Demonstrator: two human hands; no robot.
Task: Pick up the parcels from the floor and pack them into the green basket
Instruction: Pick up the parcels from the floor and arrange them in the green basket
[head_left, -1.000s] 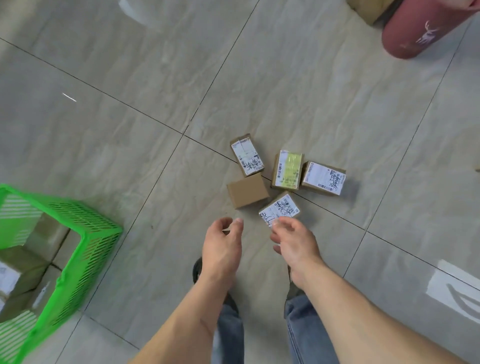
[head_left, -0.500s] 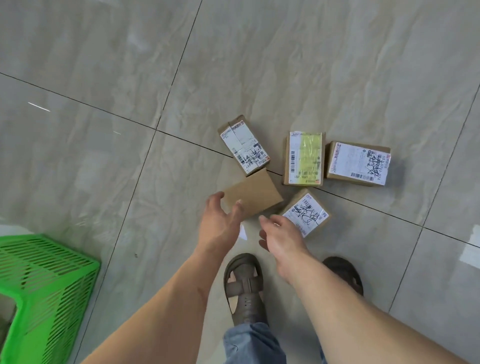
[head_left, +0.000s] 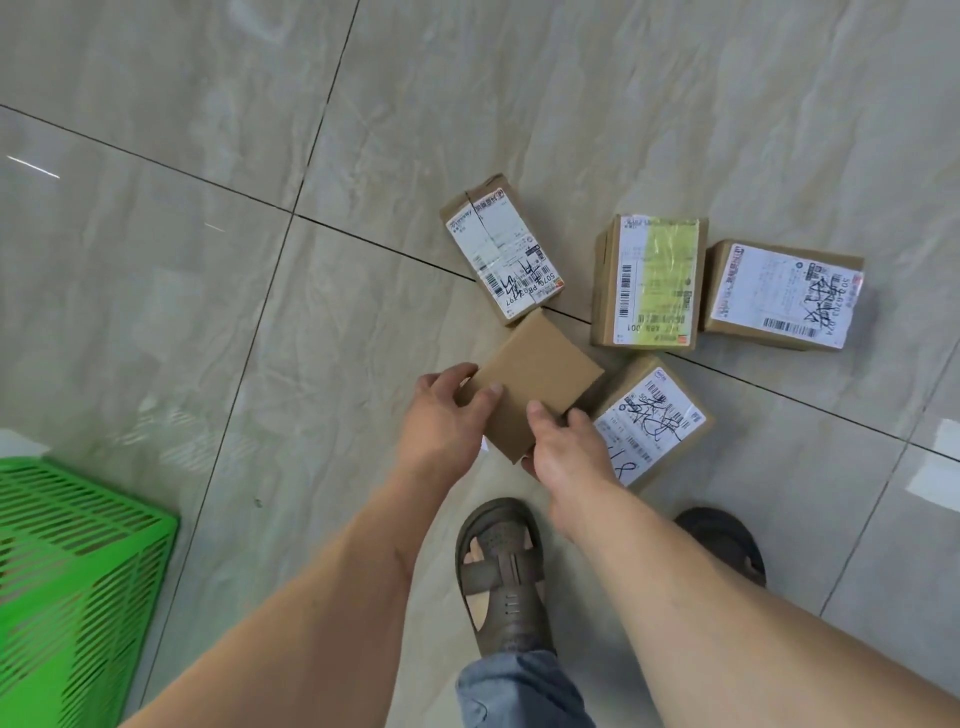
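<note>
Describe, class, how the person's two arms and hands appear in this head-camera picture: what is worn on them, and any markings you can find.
Both forearms are bare, with no sleeves in view. The left hand and right hand wear no gloves; no rings, watch, bands or markings show. Short plain nails show on a few fingers.

green basket (head_left: 78, 571) cut off at left edge.
</note>
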